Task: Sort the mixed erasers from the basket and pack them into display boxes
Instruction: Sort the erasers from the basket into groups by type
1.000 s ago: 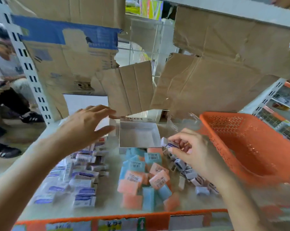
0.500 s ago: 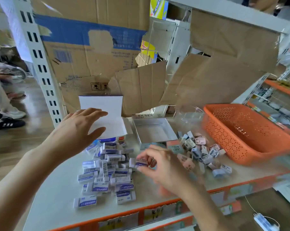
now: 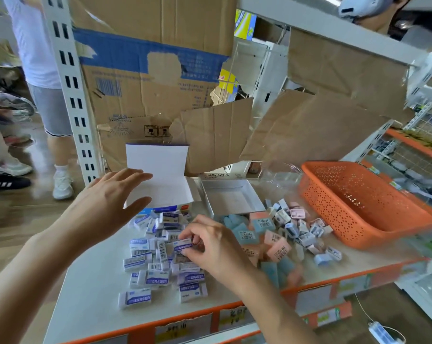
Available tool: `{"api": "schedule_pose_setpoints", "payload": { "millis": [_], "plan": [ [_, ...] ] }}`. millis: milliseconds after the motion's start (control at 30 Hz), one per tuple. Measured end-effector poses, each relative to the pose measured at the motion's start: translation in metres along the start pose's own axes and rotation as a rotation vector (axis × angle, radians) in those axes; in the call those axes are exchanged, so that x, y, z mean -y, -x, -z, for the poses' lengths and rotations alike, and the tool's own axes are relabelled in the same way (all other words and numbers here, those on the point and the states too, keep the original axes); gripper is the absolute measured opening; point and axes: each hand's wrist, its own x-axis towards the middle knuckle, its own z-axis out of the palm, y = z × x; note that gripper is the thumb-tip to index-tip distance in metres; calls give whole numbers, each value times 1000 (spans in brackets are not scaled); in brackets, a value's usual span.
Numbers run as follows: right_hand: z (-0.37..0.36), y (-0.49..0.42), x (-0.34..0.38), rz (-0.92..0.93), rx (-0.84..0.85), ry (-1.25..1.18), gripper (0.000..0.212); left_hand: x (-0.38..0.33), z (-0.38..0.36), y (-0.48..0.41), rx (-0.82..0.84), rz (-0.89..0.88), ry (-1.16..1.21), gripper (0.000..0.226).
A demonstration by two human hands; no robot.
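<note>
My right hand (image 3: 211,247) is low over the shelf (image 3: 85,281), and its fingertips and thumb pinch one white-and-blue eraser (image 3: 182,246) on top of the pile of the same erasers (image 3: 150,266). My left hand (image 3: 110,202) is open, with the fingers straight and a little spread, and it holds nothing. It hovers at the front left corner of the white display box (image 3: 160,192), whose lid stands up at the back. So the two hands are apart, the left one farther from me and the right one nearer. The relation that matters for the next move is this: the box lies beyond the right hand and a little to its left, with the pile between them. The pinched eraser has its long axis about left to right, slightly tilted. I judge this is close to the line of the front wall of the box, so little turning is needed. The left hand is nearer to the box and could steady it. The pastel erasers (image 3: 259,234) and the orange basket (image 3: 358,202) are to the right, and I judge they have no part in this step.
</note>
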Motion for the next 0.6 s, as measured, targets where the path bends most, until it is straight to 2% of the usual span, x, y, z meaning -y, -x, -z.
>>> {"api": "schedule_pose_setpoints", "payload": {
  "millis": [267,433,500,600],
  "plan": [
    [44,25,-26,-67,-147,14,20,-28,-1,-6,9,-52,44,55],
    [80,45,-61,-133,-247,4,21,-54,-10,-14,-6,-102,75,60],
    [91,53,-77,-148,-290,1,19,-66,-17,-18,-15,-122,80,55],
    [107,64,-102,-164,-327,6,20,-87,-29,-24,-22,-147,112,62]
  ]
}}
